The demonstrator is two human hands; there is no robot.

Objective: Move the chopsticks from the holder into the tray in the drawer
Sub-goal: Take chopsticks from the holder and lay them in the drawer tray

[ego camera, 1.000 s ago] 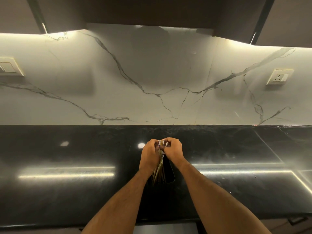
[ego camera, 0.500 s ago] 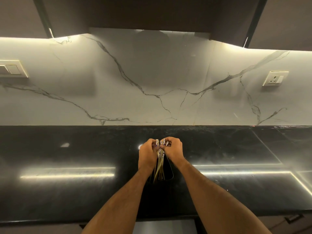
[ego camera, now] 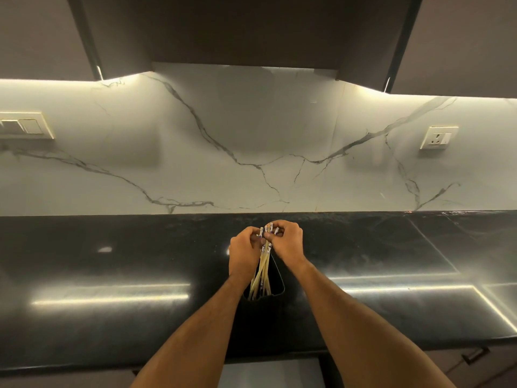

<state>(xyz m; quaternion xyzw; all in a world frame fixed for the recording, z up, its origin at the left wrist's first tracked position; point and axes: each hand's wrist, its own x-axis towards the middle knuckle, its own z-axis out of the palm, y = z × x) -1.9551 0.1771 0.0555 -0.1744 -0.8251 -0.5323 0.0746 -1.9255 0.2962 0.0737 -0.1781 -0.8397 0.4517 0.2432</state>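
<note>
Item: chopsticks (ego camera: 263, 271), lower ends in the black holder (ego camera: 277, 281) on the countertop (ego camera: 112, 317), tops pinched by your left hand (ego camera: 242, 254) and right hand (ego camera: 288, 245); risk: loose sticks may slip and scatter on lifting.

Both bare forearms extend forward from the lower edge of the view and converge toward the centre. The left hand (ego camera: 244, 254) and right hand (ego camera: 287, 242) meet side by side, knuckles raised, fingers curled inward. Each hand pinches the upper ends of the chopsticks (ego camera: 263, 271) between thumb and fingertips. The right hand sits slightly higher than the left.
</note>
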